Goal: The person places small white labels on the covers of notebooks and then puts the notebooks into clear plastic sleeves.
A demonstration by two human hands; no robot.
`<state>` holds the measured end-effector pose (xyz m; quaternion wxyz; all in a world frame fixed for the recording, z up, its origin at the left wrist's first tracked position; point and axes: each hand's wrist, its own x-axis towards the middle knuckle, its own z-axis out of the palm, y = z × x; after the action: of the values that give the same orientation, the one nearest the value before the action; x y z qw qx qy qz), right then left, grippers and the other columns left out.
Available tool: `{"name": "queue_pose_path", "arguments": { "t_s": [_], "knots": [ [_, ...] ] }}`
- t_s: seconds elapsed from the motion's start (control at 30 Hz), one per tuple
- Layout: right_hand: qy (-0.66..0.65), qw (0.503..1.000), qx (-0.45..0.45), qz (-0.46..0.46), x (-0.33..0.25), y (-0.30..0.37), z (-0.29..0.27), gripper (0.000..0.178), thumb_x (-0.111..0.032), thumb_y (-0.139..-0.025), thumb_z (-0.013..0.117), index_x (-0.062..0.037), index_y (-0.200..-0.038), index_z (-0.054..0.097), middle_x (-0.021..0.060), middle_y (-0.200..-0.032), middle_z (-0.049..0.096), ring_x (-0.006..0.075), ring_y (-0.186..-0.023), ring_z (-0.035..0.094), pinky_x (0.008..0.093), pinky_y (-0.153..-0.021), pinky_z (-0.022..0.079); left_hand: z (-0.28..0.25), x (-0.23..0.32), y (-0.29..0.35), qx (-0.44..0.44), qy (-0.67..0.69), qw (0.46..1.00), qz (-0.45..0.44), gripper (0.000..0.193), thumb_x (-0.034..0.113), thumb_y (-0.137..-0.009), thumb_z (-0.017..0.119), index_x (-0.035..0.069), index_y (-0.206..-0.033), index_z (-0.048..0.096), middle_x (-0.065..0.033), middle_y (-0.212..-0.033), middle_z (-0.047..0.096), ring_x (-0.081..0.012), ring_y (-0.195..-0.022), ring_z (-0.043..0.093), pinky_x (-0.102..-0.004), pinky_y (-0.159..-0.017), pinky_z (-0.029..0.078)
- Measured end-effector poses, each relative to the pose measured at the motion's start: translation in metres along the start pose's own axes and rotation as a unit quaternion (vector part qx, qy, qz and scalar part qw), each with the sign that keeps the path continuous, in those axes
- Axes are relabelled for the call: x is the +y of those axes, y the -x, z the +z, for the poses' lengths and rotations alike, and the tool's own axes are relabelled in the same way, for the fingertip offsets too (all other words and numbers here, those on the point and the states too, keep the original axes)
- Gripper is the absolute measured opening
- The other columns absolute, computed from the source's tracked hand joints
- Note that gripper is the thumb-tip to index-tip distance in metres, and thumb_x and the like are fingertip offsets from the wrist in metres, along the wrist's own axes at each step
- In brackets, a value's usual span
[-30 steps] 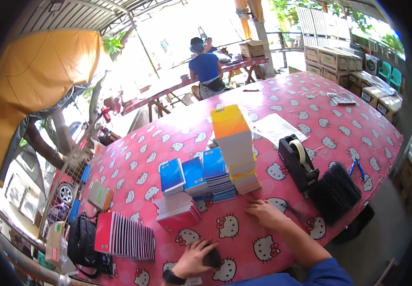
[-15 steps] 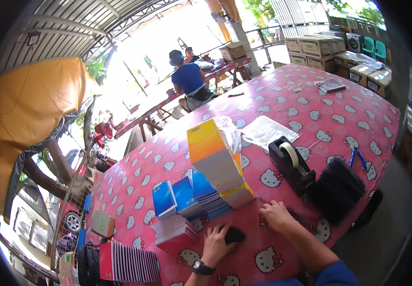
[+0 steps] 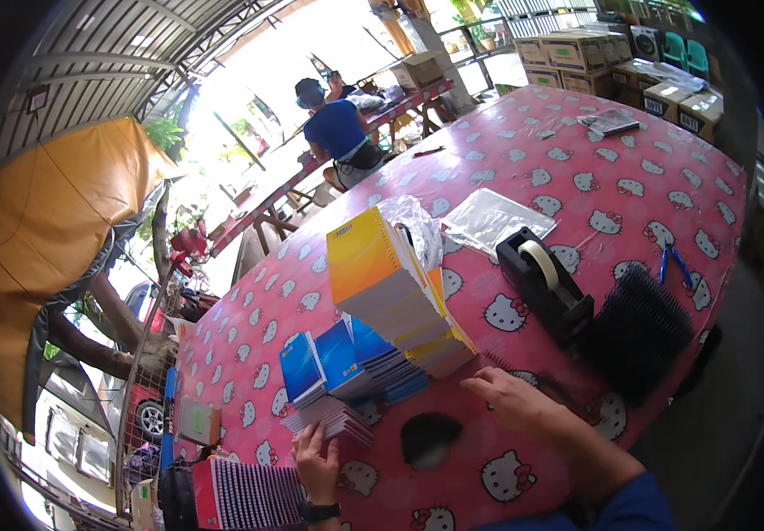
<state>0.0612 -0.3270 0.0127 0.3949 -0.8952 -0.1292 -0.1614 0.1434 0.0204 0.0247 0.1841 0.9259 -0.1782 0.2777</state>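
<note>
A: Left hand (image 3: 315,465)?
B: Overlapping the near side of the red notebook pile (image 3: 345,423), fingers extending. Can't tell whether it's gripping or only touching.
A: Right hand (image 3: 506,398)?
B: Hovering or resting near the foot of the yellow notebook stack (image 3: 362,257), fingers pointing left, bending slightly. Can't tell if they're grasping anything.
A: Where's the red pile?
B: Sitting on the pink table (image 3: 391,487), near side of the blue notebooks (image 3: 340,354). Page edges are slanting toward lower right; the hand is hiding part, so long axis is staying unclear.
A: Other directions?
B: Yellow stack is running from upper left to lower right in view, coil edge facing right. Tape dispenser (image 3: 537,292) is slanting the same way, holding a pale roll (image 3: 541,265). Dark rounded object (image 3: 419,434) is lying between the hands.
A: Containers?
B: Cardboard boxes (image 3: 576,53) are standing stacked behind the table; contents hiding.
A: Writing?
B: Boxes are showing printed marks; notebook covers are carrying small print, too tiny to read.
</note>
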Motion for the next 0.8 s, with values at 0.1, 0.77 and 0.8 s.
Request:
{"name": "queue_pose_path", "arguments": {
  "t_s": [0.1,0.77,0.8],
  "knots": [
    [0.009,0.994,-0.096,0.043,0.01,-0.001,0.005,0.034,-0.007,-0.083,0.053,-0.0029,-0.117,0.053,0.0166,-0.107,0.056,0.0349,-0.1,0.057,0.0395,-0.082,0.049,0.005,-0.002,0.002,-0.019,0.013,1.0,-0.004,0.037,0.011,-0.07,0.073,0.006,-0.107,0.067,-0.0098,-0.112,0.061,-0.0299,-0.109,0.052,-0.0412,-0.095,0.039],
    [0.082,0.988,-0.11,-0.071,-0.073,-0.009,0.111,0.046,-0.027,-0.077,0.068,-0.0042,-0.112,0.05,0.0176,-0.103,0.05,0.0328,-0.096,0.056,0.0387,-0.067,0.055,0.015,-0.005,0.004,0.028,0.121,0.992,0.022,0.029,0.007,-0.066,0.075,0.006,-0.094,0.068,-0.0068,-0.098,0.064,-0.0258,-0.096,0.056,-0.0373,-0.087,0.043],
    [0.107,0.985,-0.116,-0.066,-0.072,-0.013,0.118,0.046,-0.026,-0.076,0.068,-0.0047,-0.113,0.051,0.0173,-0.103,0.051,0.0324,-0.094,0.058,0.0387,-0.067,0.055,0.016,-0.005,0.004,0.03,0.123,0.992,0.02,0.029,0.007,-0.066,0.075,0.006,-0.094,0.068,-0.0068,-0.098,0.064,-0.0258,-0.096,0.056,-0.0373,-0.087,0.043]
  ]
}}
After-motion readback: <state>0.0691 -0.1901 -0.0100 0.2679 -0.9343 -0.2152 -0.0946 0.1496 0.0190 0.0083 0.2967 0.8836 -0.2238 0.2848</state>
